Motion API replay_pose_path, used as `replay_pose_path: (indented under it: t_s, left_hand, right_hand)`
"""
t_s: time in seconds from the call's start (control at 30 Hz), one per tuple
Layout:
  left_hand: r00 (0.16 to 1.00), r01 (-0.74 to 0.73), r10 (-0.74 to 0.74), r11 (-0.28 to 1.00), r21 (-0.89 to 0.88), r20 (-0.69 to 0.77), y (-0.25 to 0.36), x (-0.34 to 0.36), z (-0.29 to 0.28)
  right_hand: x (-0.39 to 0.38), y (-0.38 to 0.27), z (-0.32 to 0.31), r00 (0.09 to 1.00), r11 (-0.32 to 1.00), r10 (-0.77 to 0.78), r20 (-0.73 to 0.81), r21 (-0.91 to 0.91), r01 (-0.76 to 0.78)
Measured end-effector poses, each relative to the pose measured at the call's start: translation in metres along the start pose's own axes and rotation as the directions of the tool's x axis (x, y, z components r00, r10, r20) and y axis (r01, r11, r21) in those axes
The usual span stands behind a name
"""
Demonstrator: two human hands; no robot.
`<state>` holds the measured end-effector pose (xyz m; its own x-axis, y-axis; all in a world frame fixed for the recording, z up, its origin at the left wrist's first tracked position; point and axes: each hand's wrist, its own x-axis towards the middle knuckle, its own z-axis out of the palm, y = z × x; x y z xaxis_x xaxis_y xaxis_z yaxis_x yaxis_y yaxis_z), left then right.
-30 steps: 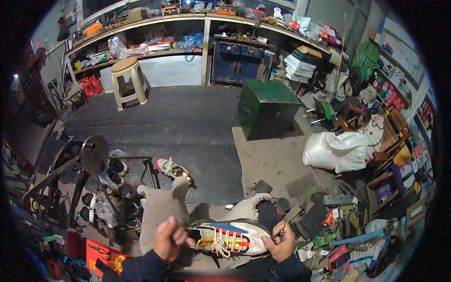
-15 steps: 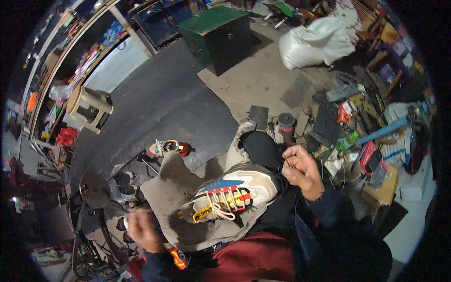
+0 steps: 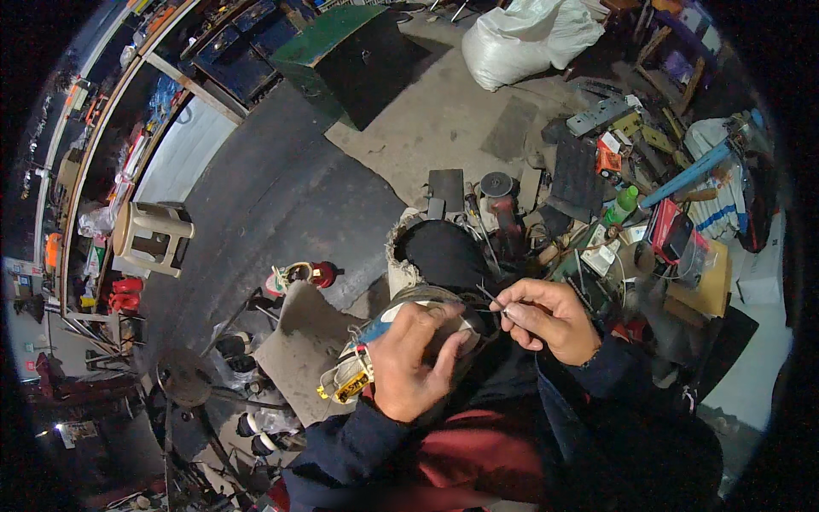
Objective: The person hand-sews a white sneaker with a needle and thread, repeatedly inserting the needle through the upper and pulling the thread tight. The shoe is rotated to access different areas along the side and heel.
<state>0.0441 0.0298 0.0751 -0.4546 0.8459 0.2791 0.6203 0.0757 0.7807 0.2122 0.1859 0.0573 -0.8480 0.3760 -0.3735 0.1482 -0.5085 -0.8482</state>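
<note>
A sneaker (image 3: 345, 367) with laces, blue and yellow parts rests on the worn grey cloth (image 3: 311, 337) over my lap, partly hidden by my left hand (image 3: 405, 358). That hand lies over the shoe's upper end with fingers curled on it. My right hand (image 3: 550, 320), just right of the shoe, pinches a thin pointed tool (image 3: 485, 292), apparently an awl or needle, near the left fingertips. Whether thread runs from the tool is too small to tell.
Ahead are a green chest (image 3: 341, 55) and white sack (image 3: 525, 47). A stool (image 3: 153, 239) stands left, a red-and-white shoe (image 3: 303, 277) on the dark floor sheet. A metal stand (image 3: 183, 380) is lower left; tools and scrap (image 3: 601, 128) crowd the right, with a grinder (image 3: 502, 205).
My left hand has swung right and up from beside the shoe onto it. My right hand remains pinched around the thin tool. The view has turned, shifting the room in frame.
</note>
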Motion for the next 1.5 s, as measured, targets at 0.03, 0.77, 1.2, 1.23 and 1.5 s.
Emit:
replay_pose_path:
  t_s: [0.03,0.77,1.2,1.23,1.5]
  left_hand:
    - [1.000,0.023,-0.023,1.000,-0.021,-0.019,0.000,-0.001,0.000]
    - [0.987,-0.117,0.095,0.979,0.168,0.133,0.008,0.011,-0.005]
    - [0.977,-0.184,0.149,0.951,0.248,0.151,0.007,0.007,-0.010]
    - [0.973,-0.201,0.164,0.947,0.249,0.163,0.005,0.008,-0.010]
    - [0.969,-0.244,0.247,0.960,0.133,-0.001,0.007,0.009,-0.007]
  right_hand:
    - [0.000,0.001,-0.001,0.999,0.999,0.037,-0.004,0.017,-0.037]
    - [-0.003,-0.002,0.010,0.999,0.972,0.043,0.033,0.230,-0.050]
    - [0.002,0.016,0.006,0.997,0.974,0.069,0.046,0.215,-0.077]
    - [0.002,0.016,0.005,0.989,0.958,0.149,0.026,0.244,-0.151]
    - [0.005,0.008,0.012,0.987,0.926,0.130,0.099,0.344,-0.156]
